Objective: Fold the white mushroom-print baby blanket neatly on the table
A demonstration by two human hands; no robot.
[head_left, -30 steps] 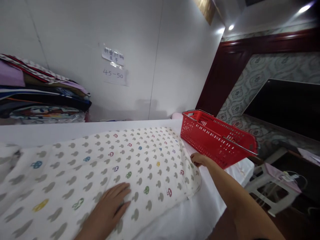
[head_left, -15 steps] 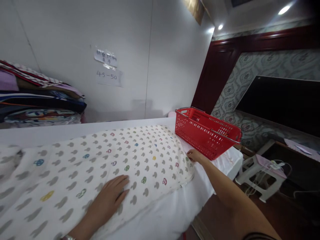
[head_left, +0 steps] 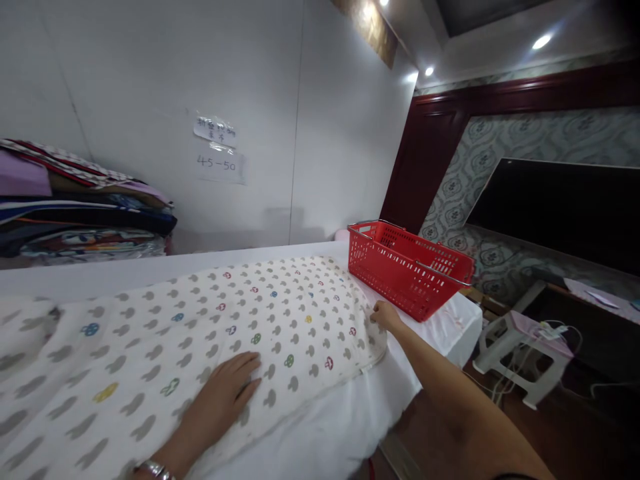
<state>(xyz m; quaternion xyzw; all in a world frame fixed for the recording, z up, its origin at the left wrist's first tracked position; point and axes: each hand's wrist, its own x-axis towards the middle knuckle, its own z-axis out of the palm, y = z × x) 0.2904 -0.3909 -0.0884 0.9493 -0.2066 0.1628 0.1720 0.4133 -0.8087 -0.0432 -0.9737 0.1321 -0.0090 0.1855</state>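
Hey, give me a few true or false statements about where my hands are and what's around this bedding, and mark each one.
1. The left hand lies flat, palm down, on the patterned blanket. True.
2. The right hand is inside the red basket. False: it is at the blanket's far end, beside the basket.
3. A paper note on the wall reads 45-50. True.
4. The stack of folded fabrics stands to the right of the basket. False: it is at the far left, by the wall.
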